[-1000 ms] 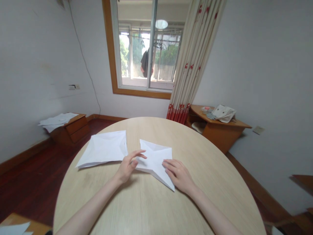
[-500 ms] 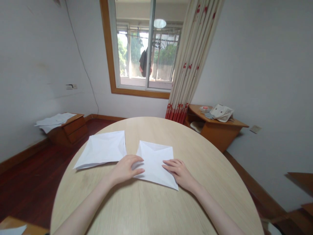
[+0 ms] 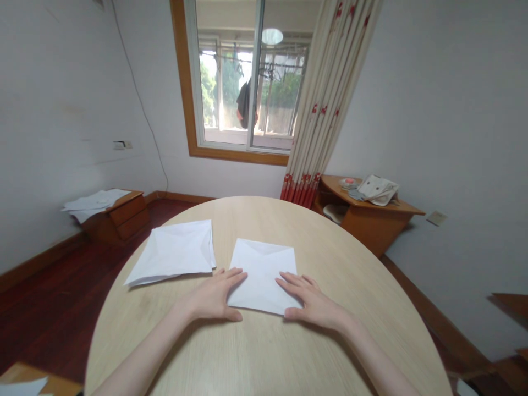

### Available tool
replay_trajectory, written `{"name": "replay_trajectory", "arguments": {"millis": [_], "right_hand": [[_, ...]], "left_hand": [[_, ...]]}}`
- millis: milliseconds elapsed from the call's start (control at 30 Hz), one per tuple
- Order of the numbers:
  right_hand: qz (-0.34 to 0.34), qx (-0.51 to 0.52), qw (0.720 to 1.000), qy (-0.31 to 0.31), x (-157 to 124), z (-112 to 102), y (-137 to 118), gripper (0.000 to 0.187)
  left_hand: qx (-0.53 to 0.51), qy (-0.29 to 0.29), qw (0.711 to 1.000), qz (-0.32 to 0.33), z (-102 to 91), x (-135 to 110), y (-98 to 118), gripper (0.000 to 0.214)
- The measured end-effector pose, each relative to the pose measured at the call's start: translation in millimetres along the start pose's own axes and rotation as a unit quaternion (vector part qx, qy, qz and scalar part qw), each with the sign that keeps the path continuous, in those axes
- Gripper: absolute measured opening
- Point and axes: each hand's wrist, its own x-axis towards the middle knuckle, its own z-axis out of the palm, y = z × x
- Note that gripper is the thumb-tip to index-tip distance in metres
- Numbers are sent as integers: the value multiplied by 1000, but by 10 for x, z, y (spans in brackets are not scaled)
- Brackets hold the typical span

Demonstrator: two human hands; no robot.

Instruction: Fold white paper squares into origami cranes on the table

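A white paper envelope (image 3: 264, 275) lies on the round table in front of me, its folded flap at the far edge. My left hand (image 3: 220, 294) rests its outstretched fingers on the envelope's left side, with the thumb apart, on the near side of the paper's front edge. On the opposite side, my right hand (image 3: 307, 300) has its fingers spread over the right edge, the thumb by the near right corner. Both hands are open and touch the paper without lifting it. Left of it lies a stack of white envelopes (image 3: 177, 250), slightly uneven at its edges.
The round wooden table (image 3: 256, 357) has a curved edge all round. Behind it are a window and a patterned curtain (image 3: 322, 110). A low cabinet (image 3: 127, 217) with papers stands at the left, a corner desk (image 3: 371, 225) with a cloth bag (image 3: 377, 190) at the right.
The envelope has turned slightly, its front edge now more level. Both hands have shifted a little toward me, with fingers spread wider and thumbs moved to the near edge.
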Motion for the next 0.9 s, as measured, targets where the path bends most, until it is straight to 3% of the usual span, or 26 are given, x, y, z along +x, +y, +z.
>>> {"name": "replay_trajectory", "arguments": {"millis": [100, 167, 433, 633, 900], "right_hand": [[3, 7, 999, -41, -28, -8, -55, 105], [7, -3, 998, -55, -40, 6, -72, 108], [-2, -26, 1000, -16, -82, 12, -111, 77], [10, -60, 998, -16, -101, -61, -204, 76], [-11, -42, 999, 26, -118, -64, -184, 60]], "left_hand": [[3, 12, 1000, 7, -2, -8, 17, 80], [13, 16, 1000, 15, 6, -10, 30, 78], [57, 46, 997, 34, 52, -27, 138, 71], [93, 24, 995, 18, 86, -41, 205, 73], [93, 51, 994, 41, 80, -40, 198, 57]]}}
